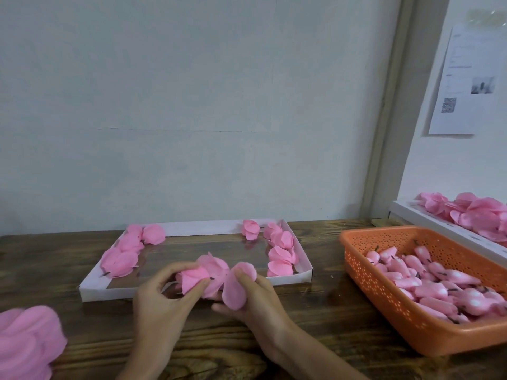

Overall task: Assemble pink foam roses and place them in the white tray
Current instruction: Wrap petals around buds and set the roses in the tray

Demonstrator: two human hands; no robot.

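While left fingers (pixel 164 271) pinch the rose (pixel 196 272), right fingers (pixel 243 277) a petal (pixel 234 293), white tray (pixel 109 293) edge just behind, orange basket (pixel 384 292) apart

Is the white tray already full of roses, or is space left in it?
Partly filled: roses line the left and right ends of the white tray, and its middle is bare.

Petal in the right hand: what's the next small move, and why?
Probably press the petal onto the rose and wrap it round. The left hand pinches the rose, and the right hand holds the petal right beside it, in front of the tray.
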